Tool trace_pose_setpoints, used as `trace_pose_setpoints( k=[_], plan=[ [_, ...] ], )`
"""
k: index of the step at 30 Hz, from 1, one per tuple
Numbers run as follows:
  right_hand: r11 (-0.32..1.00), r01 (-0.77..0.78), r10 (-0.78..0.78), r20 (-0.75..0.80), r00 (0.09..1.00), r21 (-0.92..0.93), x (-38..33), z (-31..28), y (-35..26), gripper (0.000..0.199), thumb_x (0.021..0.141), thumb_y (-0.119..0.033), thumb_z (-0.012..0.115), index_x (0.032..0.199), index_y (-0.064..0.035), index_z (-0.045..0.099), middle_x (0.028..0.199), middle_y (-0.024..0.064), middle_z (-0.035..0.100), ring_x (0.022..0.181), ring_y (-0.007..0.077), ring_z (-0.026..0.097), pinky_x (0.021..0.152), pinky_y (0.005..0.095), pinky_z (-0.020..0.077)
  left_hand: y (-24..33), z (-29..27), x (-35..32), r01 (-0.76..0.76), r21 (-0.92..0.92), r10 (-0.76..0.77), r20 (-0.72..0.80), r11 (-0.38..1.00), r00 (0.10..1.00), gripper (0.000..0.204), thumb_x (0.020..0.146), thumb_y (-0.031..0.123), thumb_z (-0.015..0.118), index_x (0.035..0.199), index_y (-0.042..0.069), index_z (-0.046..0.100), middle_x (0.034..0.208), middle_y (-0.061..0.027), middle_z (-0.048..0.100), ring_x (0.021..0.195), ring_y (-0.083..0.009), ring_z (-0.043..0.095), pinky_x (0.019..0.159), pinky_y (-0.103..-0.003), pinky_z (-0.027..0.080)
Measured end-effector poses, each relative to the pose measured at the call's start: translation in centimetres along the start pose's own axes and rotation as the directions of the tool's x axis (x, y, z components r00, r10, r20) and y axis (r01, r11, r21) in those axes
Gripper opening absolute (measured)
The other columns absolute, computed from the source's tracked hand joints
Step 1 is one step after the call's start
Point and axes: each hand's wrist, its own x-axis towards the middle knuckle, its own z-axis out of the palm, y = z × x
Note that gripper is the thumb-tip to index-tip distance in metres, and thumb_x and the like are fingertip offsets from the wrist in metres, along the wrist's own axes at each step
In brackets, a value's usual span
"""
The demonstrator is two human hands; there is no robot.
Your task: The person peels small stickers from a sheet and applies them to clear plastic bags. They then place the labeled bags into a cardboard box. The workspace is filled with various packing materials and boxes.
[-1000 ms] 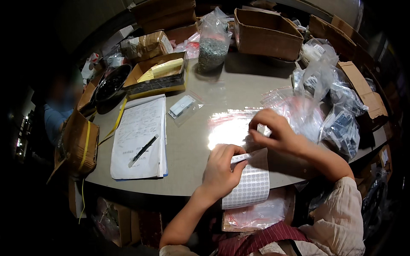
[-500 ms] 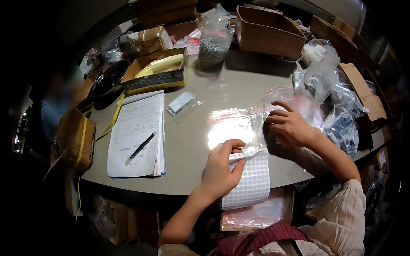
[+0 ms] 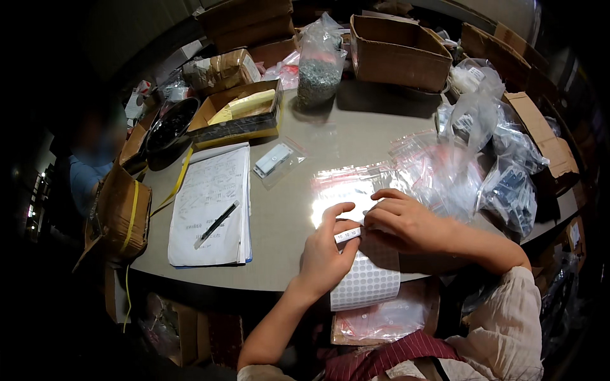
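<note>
Sticker sheet [image 3: 366,279] is the landmark: a white page of small round dots, hanging over the near edge of the grey table [image 3: 356,136]. Its long side runs away from the person, top edge up by a clear zip bag [image 3: 346,190] lying flat on the table. Both hands meet at that top edge. Left hand [image 3: 325,254] sits just left of the sheet w/ fingers curled, thumb & first finger shut on a thin white strip [image 3: 348,235]. Right hand [image 3: 400,219] is just above the sheet, fingers bent down, tips touching the strip & bag; can't tell if it pinches. Left hand is nearer. Notebook [image 3: 213,206] w/ pen [image 3: 217,223] lies far left of sheet.
</note>
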Motion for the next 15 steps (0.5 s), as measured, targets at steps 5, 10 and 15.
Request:
trace_pose_setpoints(
  k=[5,10,15],
  plan=[
    [0.999,0.002,0.000,-0.060,0.998,0.035,0.3,0.0,-1.0,0.030,0.083,-0.008,0.078,0.111,-0.0037,0.067,0.103,0.0104,0.070,0.102,0.0312,0.069,0.112,0.0516,0.0461,-0.8,0.2,-0.1,-0.003,-0.027,0.002,-0.014,1.000,1.000,0.052,0.092,0.000,0.068,0.140,0.003,0.050,0.111,-0.0169,0.077,0.101,-0.0338,0.076,0.082,-0.040,0.062],
    [0.987,-0.056,0.061,-0.029,0.998,0.150,1.0,-1.2,-1.5,0.019,0.084,-0.009,0.079,0.101,-0.0041,0.073,0.096,0.0085,0.072,0.097,0.0263,0.069,0.113,0.0506,0.0461,-0.6,0.1,-0.1,0.042,-0.036,-0.042,-0.002,0.998,0.999,0.052,0.092,0.000,0.068,0.141,0.004,0.049,0.108,-0.0173,0.078,0.101,-0.0339,0.076,0.079,-0.040,0.062],
    [0.965,-0.095,0.115,-0.068,0.991,0.246,1.2,-1.2,-0.9,0.014,0.085,-0.010,0.078,0.098,-0.0050,0.075,0.091,0.0073,0.073,0.095,0.0258,0.069,0.110,0.0486,0.0465,-0.6,0.3,-0.2,-0.032,0.047,0.033,-0.016,0.998,0.999,0.054,0.092,0.000,0.068,0.142,0.005,0.049,0.107,-0.0175,0.077,0.102,-0.0362,0.075,0.080,-0.042,0.059]
  ],
)
